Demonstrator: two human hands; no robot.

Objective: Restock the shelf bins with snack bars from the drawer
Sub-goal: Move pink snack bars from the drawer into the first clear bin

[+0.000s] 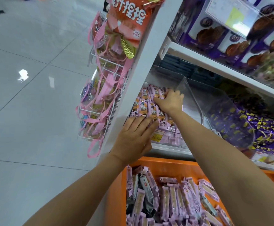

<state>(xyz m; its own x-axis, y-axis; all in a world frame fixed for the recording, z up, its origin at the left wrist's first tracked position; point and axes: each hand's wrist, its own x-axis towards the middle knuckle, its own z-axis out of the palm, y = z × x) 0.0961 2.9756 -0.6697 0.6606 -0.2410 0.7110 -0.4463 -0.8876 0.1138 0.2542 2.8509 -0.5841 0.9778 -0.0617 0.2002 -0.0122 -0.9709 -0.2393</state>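
Note:
A clear shelf bin at the left end of the lower shelf holds rows of pink snack bars with a cartoon figure on them. My left hand lies flat with straight fingers on the near row, at the bin's front edge. My right hand reaches deeper into the bin and presses on the far bars, fingers bent over them. Below, the open orange drawer is full of loose pink and dark snack bars.
The white shelf upright stands left of the bin, with a wire rack of pink ribboned bags hanging on it. A second clear bin of purple candies sits to the right. Purple biscuit boxes fill the shelf above. Tiled floor lies left.

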